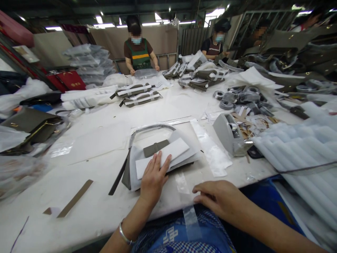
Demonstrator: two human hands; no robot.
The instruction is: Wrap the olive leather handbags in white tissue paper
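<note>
Pressing my left hand flat, open, on the wrapped bag, right hand open beside a tape strip nearer me than the bag, tape dispenser right of it.

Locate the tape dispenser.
Head view, right of centre: the tape dispenser sits on the table, between the wrapped bag under the left hand and the foam sheets.

Grey handbag lying flat on the table, wrapped in white paper, handle arching away. Clear tape strip hangs off the near edge.
</note>
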